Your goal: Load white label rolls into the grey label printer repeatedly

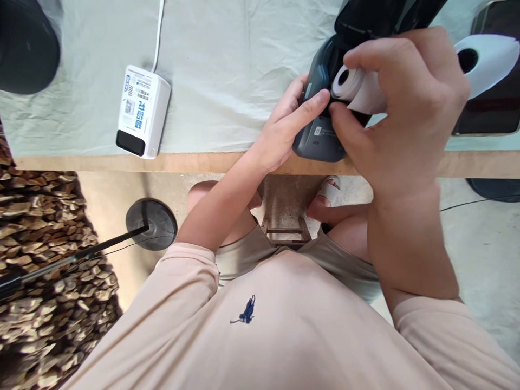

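A dark grey-blue portable printer (319, 143) stands at the table's front edge with its black lid (365, 19) swung up. My left hand (290, 119) grips its left side, thumb on the rim of the paper bay. A small white paper roll (347, 82) with a dark core sits at the bay, partly hidden by my fingers. Over it, my right hand (410, 97) is closed, forefinger and thumb around the roll and its loose paper end. Beyond that hand lies a second white paper roll (487, 62) with a dark core and a partly unrolled sheet.
A white box-shaped device (142, 111) with a label, dark panel and white cable (158, 35) lies on the left of the cloth-covered table (211, 81). Dark objects are at the upper left (26, 46) and right (487, 111). Below are a round stand base (156, 233) and stacked firewood (44, 233).
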A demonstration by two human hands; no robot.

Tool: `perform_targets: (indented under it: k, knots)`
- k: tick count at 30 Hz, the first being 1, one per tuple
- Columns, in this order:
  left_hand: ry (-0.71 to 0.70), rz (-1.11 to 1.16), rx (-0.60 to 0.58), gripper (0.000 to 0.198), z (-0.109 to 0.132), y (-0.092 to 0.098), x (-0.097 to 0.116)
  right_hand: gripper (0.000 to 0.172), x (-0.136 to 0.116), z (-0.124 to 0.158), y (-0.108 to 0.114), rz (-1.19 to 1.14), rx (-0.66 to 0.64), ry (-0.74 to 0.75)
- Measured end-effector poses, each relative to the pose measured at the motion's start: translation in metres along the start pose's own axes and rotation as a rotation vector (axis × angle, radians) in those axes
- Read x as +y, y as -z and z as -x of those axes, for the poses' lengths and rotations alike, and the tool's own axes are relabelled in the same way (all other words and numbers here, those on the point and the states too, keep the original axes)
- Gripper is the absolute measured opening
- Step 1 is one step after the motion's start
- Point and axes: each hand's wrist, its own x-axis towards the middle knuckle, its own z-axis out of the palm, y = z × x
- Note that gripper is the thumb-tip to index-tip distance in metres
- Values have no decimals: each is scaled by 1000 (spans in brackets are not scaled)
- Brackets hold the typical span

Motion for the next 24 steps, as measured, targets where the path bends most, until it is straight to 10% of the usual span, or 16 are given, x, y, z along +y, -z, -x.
perform_targets:
  k: [24]
  knots:
    - [48,-52,85,23,-3,1,-1,29,14,-4,-10,68,43,0]
